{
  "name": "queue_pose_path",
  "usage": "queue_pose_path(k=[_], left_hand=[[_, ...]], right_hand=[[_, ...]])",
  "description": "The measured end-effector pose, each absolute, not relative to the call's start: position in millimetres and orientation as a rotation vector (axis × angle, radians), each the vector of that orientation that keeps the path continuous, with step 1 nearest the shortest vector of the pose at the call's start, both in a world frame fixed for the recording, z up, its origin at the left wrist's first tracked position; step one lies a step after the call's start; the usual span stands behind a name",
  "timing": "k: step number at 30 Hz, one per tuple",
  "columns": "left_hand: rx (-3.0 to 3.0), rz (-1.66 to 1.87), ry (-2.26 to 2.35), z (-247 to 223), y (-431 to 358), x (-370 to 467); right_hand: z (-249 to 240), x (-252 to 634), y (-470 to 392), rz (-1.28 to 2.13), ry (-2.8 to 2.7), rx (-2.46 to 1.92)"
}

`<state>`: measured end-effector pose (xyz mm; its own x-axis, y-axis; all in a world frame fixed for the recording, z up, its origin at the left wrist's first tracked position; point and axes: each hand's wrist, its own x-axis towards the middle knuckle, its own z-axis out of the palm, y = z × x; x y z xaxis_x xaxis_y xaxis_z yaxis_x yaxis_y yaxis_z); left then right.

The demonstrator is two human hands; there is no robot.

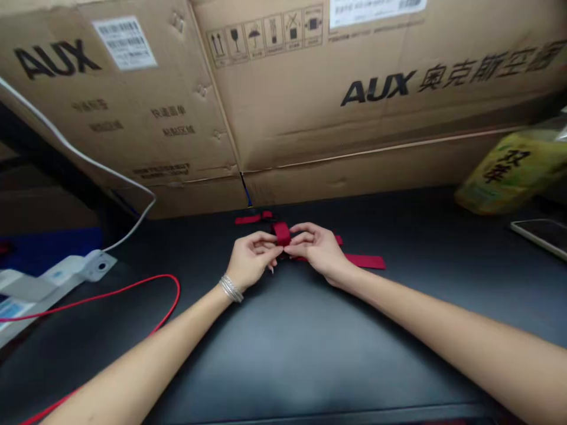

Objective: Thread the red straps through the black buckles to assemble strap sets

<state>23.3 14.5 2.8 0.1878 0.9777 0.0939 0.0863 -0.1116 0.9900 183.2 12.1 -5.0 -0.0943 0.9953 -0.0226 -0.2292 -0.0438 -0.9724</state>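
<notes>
Over the middle of the dark tabletop [305,348], my left hand [253,258] and my right hand [319,251] meet at a looped red strap [282,234]. Thumb and fingers of each hand pinch it from opposite sides, with the fingertips almost touching. A silvery bracelet [231,288] circles my left wrist. Another red strip [365,261] lies flat, partly behind my right hand. Just beyond the hands lies a smaller red strap piece [248,219] with a dark part beside it. What lies beneath my fingers is hidden.
Large cardboard boxes [287,124] stand along the back edge. A yellow bottle [509,171] and a phone [543,236] are at the right. On the left are a white power strip [62,274], a white cable [84,154] and a red cord [128,284].
</notes>
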Motion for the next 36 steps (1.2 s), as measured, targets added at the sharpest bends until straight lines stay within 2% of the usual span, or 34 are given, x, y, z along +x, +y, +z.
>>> queue_pose_path(k=[8,14,17,26,36], left_hand=[[1.419,1.085,1.066,2.0,15.5,23.9],[1.433,1.106,1.102,0.6,14.3,24.2],[1.429,1.102,1.105,0.2,13.4,24.5],[1.419,1.083,1.092,2.2,12.4,24.9],[1.439,1.081,1.079,1.8,14.1,23.7]], right_hand=[[-12.0,183.1,13.2,1.213,-1.263,-1.042],[-9.0,187.3,4.6,0.731,-1.664,-1.139],[-5.6,189.0,0.8,0.613,-1.783,-1.175],[-7.7,188.7,-2.0,0.494,-1.928,-1.208],[-8.2,189.3,0.8,0.618,-1.845,-1.152]])
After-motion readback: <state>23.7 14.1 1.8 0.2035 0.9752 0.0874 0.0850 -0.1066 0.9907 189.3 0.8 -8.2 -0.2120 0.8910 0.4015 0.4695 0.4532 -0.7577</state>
